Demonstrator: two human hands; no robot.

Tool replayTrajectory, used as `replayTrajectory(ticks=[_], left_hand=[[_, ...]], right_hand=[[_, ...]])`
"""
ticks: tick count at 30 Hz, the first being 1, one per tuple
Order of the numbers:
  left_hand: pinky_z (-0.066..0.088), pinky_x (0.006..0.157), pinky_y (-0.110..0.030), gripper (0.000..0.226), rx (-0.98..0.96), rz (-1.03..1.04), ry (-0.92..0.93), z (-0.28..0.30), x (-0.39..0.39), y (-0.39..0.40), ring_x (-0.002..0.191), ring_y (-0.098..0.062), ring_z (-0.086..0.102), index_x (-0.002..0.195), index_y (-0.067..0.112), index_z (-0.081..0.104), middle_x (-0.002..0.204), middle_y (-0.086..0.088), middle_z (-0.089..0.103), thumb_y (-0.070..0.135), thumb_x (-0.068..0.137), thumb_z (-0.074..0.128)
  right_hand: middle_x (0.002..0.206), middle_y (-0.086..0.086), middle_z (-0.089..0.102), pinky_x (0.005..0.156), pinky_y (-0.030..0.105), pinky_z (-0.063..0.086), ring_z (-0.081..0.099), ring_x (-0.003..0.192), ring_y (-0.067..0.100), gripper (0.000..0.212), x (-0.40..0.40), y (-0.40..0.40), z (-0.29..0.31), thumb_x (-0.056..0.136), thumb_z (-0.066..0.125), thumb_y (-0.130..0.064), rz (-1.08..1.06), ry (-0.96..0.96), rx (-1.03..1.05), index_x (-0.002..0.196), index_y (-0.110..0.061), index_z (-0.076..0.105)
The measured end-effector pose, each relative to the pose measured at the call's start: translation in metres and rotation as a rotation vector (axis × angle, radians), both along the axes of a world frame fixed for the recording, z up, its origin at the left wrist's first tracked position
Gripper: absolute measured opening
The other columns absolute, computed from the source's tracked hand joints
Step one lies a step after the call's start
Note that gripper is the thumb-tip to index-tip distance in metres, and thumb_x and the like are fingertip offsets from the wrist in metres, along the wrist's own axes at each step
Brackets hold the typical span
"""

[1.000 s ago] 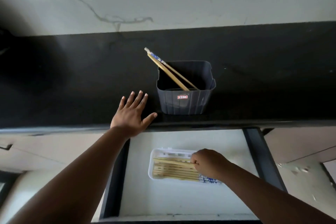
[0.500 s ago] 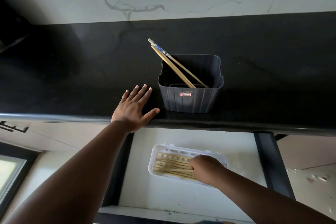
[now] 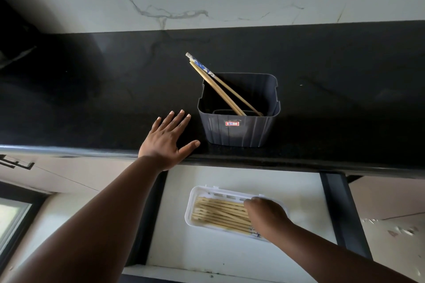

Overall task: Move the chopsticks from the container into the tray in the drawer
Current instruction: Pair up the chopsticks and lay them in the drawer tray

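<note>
Right hand (image 3: 266, 216) rests, fingers curled, over the tray (image 3: 192, 202); its grip is hidden. Left hand (image 3: 166, 142), spread flat on the worktop (image 3: 92, 99), lies nearer the container (image 3: 239, 131); remaining chopsticks (image 3: 220, 88) lean toward ten o'clock.

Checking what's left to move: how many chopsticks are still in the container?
2, both leaning toward the back-left corner of the dark container on the counter: one with a blue-patterned top, one plain. The near wall could hide a shorter one lying inside.

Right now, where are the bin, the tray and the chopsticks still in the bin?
bin (image 3: 236, 132), head view, front wall.
tray (image 3: 189, 208), head view, left rim.
chopsticks (image 3: 220, 89), head view, mid shaft.
</note>
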State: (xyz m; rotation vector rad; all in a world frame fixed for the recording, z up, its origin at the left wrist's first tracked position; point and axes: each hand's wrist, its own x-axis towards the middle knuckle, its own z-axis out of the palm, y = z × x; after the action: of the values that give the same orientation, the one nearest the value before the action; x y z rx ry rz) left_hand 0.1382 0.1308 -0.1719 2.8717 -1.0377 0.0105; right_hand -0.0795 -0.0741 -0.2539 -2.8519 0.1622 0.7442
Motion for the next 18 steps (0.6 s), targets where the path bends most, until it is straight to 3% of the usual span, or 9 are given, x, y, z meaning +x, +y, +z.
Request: replayTrajectory(ticks=[2, 4, 6, 10, 16, 18], left_hand=[[-0.008, 0.118, -0.034, 0.085, -0.002, 0.001, 0.001, 0.000, -0.001, 0.000, 0.147, -0.011, -0.007, 0.153, 0.035, 0.006, 0.160, 0.012, 0.001, 0.082, 0.082, 0.010], [-0.008, 0.118, -0.034, 0.086, 0.004, 0.003, 0.003, 0.001, -0.001, 0.000, 0.147, -0.011, -0.007, 0.153, 0.035, 0.005, 0.160, 0.012, 0.000, 0.083, 0.082, 0.010], [-0.009, 0.118, -0.034, 0.086, 0.009, 0.004, 0.001, 0.001, -0.001, 0.000, 0.147, -0.010, -0.009, 0.152, 0.035, 0.003, 0.160, 0.012, -0.001, 0.083, 0.081, 0.010], [-0.010, 0.117, -0.033, 0.086, -0.005, 0.004, 0.000, 0.001, -0.002, 0.000, 0.146, -0.009, -0.011, 0.152, 0.035, 0.001, 0.159, 0.013, -0.003, 0.083, 0.081, 0.010], [-0.010, 0.118, -0.033, 0.089, -0.027, 0.014, -0.005, 0.001, -0.002, -0.001, 0.145, -0.008, -0.012, 0.153, 0.034, 0.003, 0.156, 0.015, -0.007, 0.082, 0.078, 0.008], [-0.011, 0.118, -0.034, 0.090, -0.030, 0.011, -0.003, 0.000, -0.002, -0.002, 0.144, -0.008, -0.014, 0.153, 0.034, 0.002, 0.156, 0.015, -0.009, 0.082, 0.077, 0.007]], right_hand=[[0.072, -0.004, 0.047, 0.064, 0.026, 0.041, 0.060, 0.083, 0.023, 0.025, 0.001, -0.001, 0.007, 0.077, 0.059, -0.002, 0.023, -0.027, 0.033, 0.096, -0.018, 0.060], [0.064, -0.006, 0.034, 0.058, 0.026, 0.036, 0.052, 0.071, 0.022, 0.018, 0.002, -0.001, 0.019, 0.082, 0.050, -0.005, 0.036, -0.097, 0.083, 0.082, -0.023, 0.052], [0.065, -0.007, 0.039, 0.054, 0.028, 0.034, 0.048, 0.068, 0.020, 0.015, 0.003, 0.000, 0.038, 0.087, 0.043, -0.015, 0.024, -0.220, 0.180, 0.075, -0.024, 0.046], [0.083, -0.009, 0.068, 0.067, 0.026, 0.048, 0.059, 0.075, 0.011, 0.018, 0.006, 0.004, 0.094, 0.089, 0.049, -0.030, -0.047, -0.528, 0.369, 0.092, -0.025, 0.066], [0.077, -0.012, 0.074, 0.062, 0.024, 0.056, 0.068, 0.066, 0.001, 0.017, 0.035, 0.007, 0.184, 0.082, 0.062, -0.036, -0.204, -0.964, 0.673, 0.094, -0.027, 0.070], [0.075, -0.013, 0.073, 0.061, 0.020, 0.055, 0.068, 0.065, -0.001, 0.012, 0.056, 0.003, 0.208, 0.082, 0.066, -0.030, -0.248, -1.017, 0.711, 0.090, -0.026, 0.072]])
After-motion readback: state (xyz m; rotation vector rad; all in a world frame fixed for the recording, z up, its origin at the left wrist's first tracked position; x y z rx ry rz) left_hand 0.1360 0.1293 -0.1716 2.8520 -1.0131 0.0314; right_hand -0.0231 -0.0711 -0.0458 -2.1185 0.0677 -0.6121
